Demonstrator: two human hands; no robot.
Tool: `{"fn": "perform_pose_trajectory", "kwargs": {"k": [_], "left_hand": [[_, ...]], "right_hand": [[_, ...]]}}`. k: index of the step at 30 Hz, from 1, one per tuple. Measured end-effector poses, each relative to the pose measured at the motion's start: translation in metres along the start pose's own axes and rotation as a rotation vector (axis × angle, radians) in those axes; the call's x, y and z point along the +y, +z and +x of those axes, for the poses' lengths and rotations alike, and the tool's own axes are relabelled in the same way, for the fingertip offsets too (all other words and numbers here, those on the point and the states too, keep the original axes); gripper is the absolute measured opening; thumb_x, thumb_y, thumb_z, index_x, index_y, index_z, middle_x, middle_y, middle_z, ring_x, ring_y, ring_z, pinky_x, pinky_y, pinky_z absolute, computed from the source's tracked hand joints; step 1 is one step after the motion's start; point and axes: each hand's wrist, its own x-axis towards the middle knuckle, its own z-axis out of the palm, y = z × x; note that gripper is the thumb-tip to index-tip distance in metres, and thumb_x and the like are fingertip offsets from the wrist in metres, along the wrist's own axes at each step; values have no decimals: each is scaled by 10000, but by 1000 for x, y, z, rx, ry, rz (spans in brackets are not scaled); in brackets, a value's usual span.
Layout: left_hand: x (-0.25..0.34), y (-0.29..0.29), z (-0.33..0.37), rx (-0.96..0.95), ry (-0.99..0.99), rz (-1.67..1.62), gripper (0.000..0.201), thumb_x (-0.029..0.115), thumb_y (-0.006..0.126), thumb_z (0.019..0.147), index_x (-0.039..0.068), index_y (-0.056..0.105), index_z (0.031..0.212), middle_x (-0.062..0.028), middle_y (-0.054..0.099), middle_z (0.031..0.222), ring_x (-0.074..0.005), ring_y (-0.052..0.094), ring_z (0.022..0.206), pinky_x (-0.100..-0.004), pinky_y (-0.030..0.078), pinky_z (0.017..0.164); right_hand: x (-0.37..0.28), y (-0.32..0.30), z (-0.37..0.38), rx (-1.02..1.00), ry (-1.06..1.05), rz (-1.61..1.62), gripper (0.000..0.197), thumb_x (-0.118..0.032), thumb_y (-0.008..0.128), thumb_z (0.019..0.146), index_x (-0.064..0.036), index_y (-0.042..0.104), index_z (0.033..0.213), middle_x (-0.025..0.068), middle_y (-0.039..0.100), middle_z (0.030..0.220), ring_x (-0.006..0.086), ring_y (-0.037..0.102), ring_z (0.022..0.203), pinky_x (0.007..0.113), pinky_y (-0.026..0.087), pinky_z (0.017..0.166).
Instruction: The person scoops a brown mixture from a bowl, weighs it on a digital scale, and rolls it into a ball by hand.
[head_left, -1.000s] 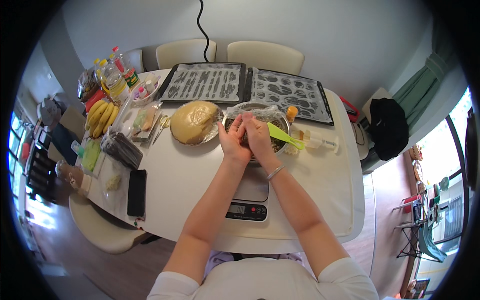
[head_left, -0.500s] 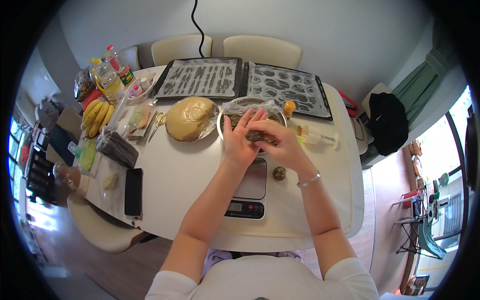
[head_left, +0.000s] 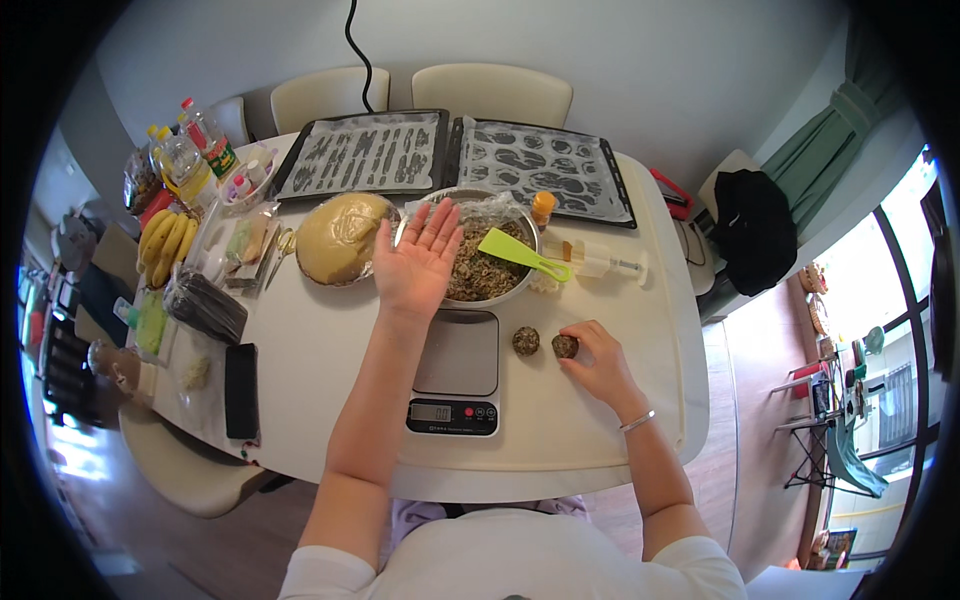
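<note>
My left hand (head_left: 418,262) is held palm up with its fingers stretched out and nothing in it, in front of the left part of a metal bowl (head_left: 530,283). Dark crumbly filling (head_left: 476,272) fills the bowl, and a lime-green spatula (head_left: 518,252) lies across it. On the right, my right hand (head_left: 598,362) grips a dark filling ball (head_left: 565,346) between thumb and fingers, at the tabletop. Just left of it sits another filling ball (head_left: 525,341), a small gap apart. A kitchen scale (head_left: 456,362) with a bare plate stands below my left hand.
Two lined baking trays (head_left: 365,155) lie at the back. Wrapped yellow dough (head_left: 343,238) is left of the bowl. A clear plunger mould (head_left: 600,260) and orange-capped bottle (head_left: 542,208) stand right. Bananas (head_left: 166,245), oil bottles (head_left: 185,165), scissors (head_left: 281,254) and a black phone (head_left: 241,390) line the left.
The ball between my hands has gone down to the table in my right hand, beside the other ball. My hands have parted; my left palm is bare, and the spatula shows fully.
</note>
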Motion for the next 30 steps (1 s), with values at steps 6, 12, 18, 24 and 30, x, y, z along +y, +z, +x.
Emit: {"fn": "perform_pose_trajectory", "kwargs": {"k": [6,12,18,24,30], "left_hand": [[17,-2,3,34,66,17,524,410,311,1019,-40,399,1274,-254,417,1394,-371,373,1346,-498,285,1142],[19,-20,16,76,118,393,438,333,381,1008,-23,433,1259,-225,490,1342,-326,473,1270,-440,354,1093],[35,-33,24,-4,401,730,337,261,390,1020,1,552,1161,-141,612,1199,-215,546,1168,-359,383,1047],[37,-50,28,-66,539,1009,346,222,379,1030,-22,618,1085,-107,668,1053,-201,628,974,-310,469,915],[14,-45,20,-200,633,1748,226,143,525,971,-20,681,981,-113,702,911,-126,631,766,-267,487,703]], "right_hand": [[-2,-9,4,6,-16,-51,368,-107,747,755,-35,627,1095,121,612,1059,295,606,990,359,501,840],[-4,-23,81,214,77,18,234,-193,733,798,-33,665,956,97,652,922,286,618,924,369,501,776],[0,-1,155,-56,0,-423,284,-308,720,801,-54,693,925,108,658,924,270,629,891,393,503,767],[4,1,170,-169,62,-360,249,-284,778,745,-49,742,817,109,679,742,231,650,736,358,510,684],[18,-8,180,-305,234,6,176,-189,734,798,-23,710,854,102,690,759,178,646,682,320,497,652]]}}
